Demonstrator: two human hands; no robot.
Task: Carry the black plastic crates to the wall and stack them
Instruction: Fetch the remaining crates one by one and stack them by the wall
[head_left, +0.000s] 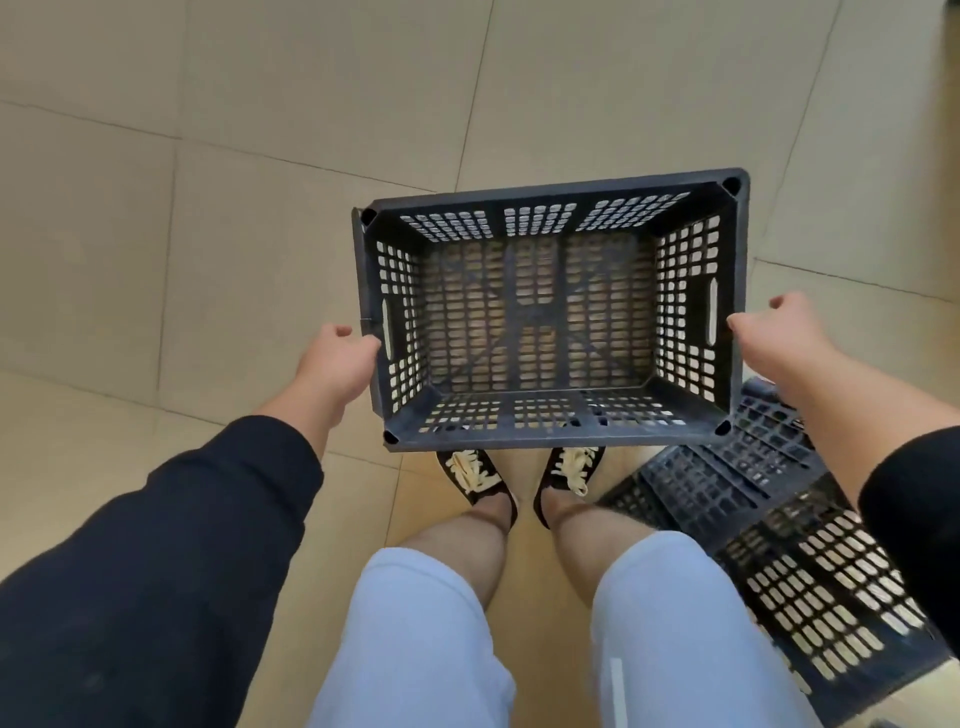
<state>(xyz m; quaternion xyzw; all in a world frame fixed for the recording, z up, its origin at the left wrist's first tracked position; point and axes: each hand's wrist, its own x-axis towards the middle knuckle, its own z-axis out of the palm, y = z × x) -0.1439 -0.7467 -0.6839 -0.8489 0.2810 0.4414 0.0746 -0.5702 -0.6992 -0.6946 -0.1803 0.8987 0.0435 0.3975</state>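
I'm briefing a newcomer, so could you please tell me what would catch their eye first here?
An empty black plastic crate fills the centre, held above the tiled floor by the left hand and right hand at its short ends. More black crates lie at lower right beside the person's shoes.

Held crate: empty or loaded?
Empty. The crate, gripped at both ends by the left hand and right hand, shows only floor tiles through its slotted bottom.
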